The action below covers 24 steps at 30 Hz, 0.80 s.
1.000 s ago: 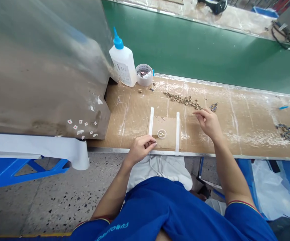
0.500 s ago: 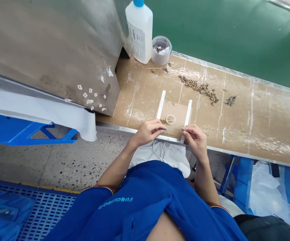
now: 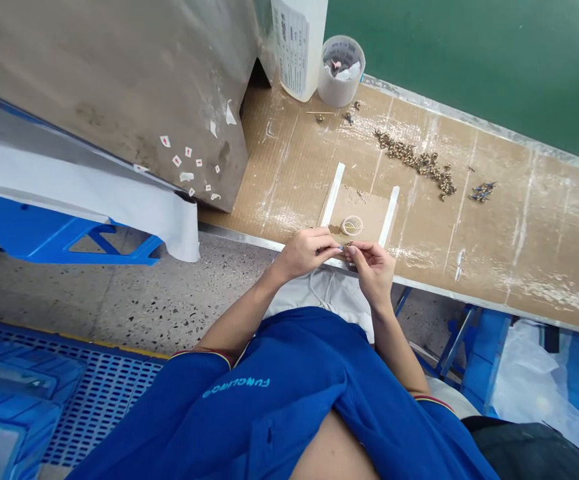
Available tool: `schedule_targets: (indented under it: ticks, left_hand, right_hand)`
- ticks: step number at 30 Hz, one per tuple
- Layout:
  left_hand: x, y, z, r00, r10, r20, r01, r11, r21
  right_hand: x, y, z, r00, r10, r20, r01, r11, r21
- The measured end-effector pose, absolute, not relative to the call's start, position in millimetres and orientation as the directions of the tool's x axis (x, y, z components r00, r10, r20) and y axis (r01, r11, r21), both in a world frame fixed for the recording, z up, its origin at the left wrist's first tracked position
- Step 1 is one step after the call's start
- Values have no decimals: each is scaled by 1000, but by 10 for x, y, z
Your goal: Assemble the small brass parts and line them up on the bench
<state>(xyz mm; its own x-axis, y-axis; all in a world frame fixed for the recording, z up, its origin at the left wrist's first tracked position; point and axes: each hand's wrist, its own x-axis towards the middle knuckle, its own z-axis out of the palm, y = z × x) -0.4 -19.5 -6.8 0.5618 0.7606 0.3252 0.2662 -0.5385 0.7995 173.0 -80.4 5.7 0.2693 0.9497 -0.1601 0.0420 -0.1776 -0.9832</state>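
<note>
Blue shirt [image 3: 269, 400] cloth fills the bottom of the view, and a white cloth [image 3: 329, 300] lies just past it. Both hands are up at the front edge of the bench [image 3: 519, 253], curled and close together. The right hand [image 3: 372, 270] has its fingertips [image 3: 357, 248] pinched on a tiny gold bit [image 3: 348, 245], too small to show its shape or which way it points. The left hand [image 3: 307, 253] is curled right beside it, and you cannot tell if it holds the bit too. Just ahead of the fingertips, nearer the right hand, a small round ring [image 3: 352, 225] sits on a brown card square [image 3: 364, 213] between two white strips [image 3: 333, 193]. Farther on lie a long heap of gold bits [image 3: 417, 160] and a small dark pile [image 3: 482, 192]. Past those stand a white cup [image 3: 339, 70] and a white squeeze bottle [image 3: 299, 40], by a green panel [image 3: 469, 40].
</note>
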Motion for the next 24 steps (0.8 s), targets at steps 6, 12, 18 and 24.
schedule_targets:
  ticks: [6, 12, 18, 24]
  left_hand:
    - [-12, -191, -74, 582, 757, 296, 263, -519, 813]
    - [-13, -181, -97, 599, 755, 266, 283, -510, 812]
    - [0, -167, -112, 627, 733, 264, 242, -505, 828]
    - [-15, -178, -109, 624, 736, 262, 223, -489, 843]
  right_hand:
    - [1748, -809, 62, 193, 969, -157, 112, -180, -977]
    - [1755, -805, 45, 136, 982, -128, 172, -151, -973]
    - [1785, -791, 65, 37, 995, -88, 206, -94, -974]
    - [1729, -802, 81, 30, 998, -61, 275, -67, -959]
